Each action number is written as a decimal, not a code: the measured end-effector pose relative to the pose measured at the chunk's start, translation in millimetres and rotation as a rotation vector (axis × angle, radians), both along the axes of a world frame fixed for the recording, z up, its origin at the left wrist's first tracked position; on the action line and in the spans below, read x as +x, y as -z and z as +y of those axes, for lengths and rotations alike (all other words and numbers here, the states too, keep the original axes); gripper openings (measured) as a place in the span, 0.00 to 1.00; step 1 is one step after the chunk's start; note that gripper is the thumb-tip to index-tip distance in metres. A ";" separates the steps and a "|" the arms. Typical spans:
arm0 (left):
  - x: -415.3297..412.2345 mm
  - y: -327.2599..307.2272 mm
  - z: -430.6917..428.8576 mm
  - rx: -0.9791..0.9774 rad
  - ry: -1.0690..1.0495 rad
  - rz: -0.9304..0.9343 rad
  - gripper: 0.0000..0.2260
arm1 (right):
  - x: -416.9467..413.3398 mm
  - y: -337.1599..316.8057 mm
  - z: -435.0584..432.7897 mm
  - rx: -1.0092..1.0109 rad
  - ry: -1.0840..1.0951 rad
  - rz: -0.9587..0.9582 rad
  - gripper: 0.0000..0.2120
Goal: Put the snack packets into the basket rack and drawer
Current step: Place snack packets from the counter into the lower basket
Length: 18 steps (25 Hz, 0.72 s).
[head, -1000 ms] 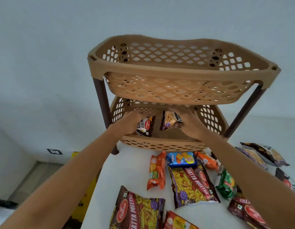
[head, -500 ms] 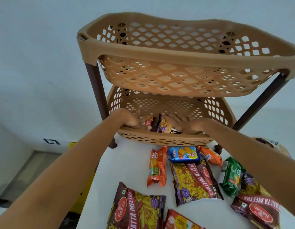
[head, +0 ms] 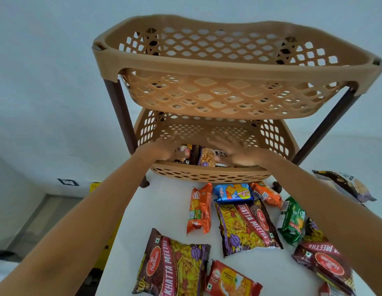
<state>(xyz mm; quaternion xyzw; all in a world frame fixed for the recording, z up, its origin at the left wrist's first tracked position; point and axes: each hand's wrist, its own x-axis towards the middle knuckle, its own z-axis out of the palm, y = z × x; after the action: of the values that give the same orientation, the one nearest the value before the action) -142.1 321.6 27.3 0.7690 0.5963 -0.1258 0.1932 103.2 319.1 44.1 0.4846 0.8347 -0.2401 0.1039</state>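
A tan two-tier basket rack (head: 207, 60) on brown legs stands at the back of the white table. Both my hands reach into its lower basket (head: 207, 175). My left hand (head: 164, 149) lies with straight fingers over a dark packet (head: 185, 152). My right hand (head: 235, 151) lies flat, fingers spread, over a peanut packet (head: 207, 158). Both packets lie inside the lower basket. The upper basket shows nothing inside it.
Several snack packets lie on the table (head: 164, 210) before the rack: an orange biscuit pack (head: 199, 208), a blue pack (head: 233, 192), two Khatta Meetha bags (head: 247, 227) (head: 173, 265), a green pack (head: 291, 221). The table's left edge drops to the floor.
Both hands moved deeper into the lower basket and let go of the two packets, fingers now straightened over them. The camera came closer to the rack.
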 end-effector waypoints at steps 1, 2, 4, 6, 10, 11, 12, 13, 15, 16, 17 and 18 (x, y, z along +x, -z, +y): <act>1.0 -3.2 -3.6 0.135 -0.017 -0.050 0.26 | -0.7 -2.3 -4.4 0.092 0.015 0.118 0.26; 2.6 -7.0 -8.7 0.280 -0.045 -0.131 0.22 | -1.3 -6.4 -13.1 0.181 0.075 0.229 0.24; 10.1 -14.6 -22.4 0.476 -0.100 -0.286 0.17 | 2.9 -13.7 -30.3 0.365 0.234 0.479 0.19; 20.2 -16.9 -39.2 0.602 -0.087 -0.349 0.14 | 9.8 -14.8 -54.0 0.581 0.305 0.579 0.15; 41.1 -12.2 -71.2 0.752 -0.009 -0.452 0.13 | 25.2 2.6 -115.2 0.814 0.243 0.586 0.11; 45.9 -9.9 -78.1 0.768 0.002 -0.469 0.13 | 30.7 11.0 -129.4 0.781 0.211 0.586 0.10; 50.0 -7.3 -84.4 0.777 0.010 -0.471 0.14 | 36.5 19.5 -142.1 0.728 0.166 0.559 0.09; 53.7 -4.2 -90.0 0.785 0.019 -0.446 0.15 | 41.9 29.7 -152.5 0.657 0.111 0.500 0.09; 57.8 1.9 -95.9 0.796 0.049 -0.310 0.16 | 51.7 49.3 -167.0 0.486 0.006 0.296 0.21; 58.5 3.6 -95.7 0.792 0.062 -0.237 0.17 | 56.6 58.4 -170.9 0.408 -0.031 0.182 0.27; 59.2 4.0 -94.4 0.781 0.077 -0.180 0.18 | 61.4 66.1 -172.7 0.362 -0.049 0.095 0.32; 59.9 3.4 -93.5 0.765 0.090 -0.137 0.18 | 64.9 71.5 -173.0 0.349 -0.053 0.041 0.35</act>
<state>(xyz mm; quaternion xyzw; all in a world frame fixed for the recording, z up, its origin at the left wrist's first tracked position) -82.2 228.1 23.9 0.8174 0.5516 0.1489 -0.0741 168.1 146.1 -27.5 0.4681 0.8781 -0.0987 0.0075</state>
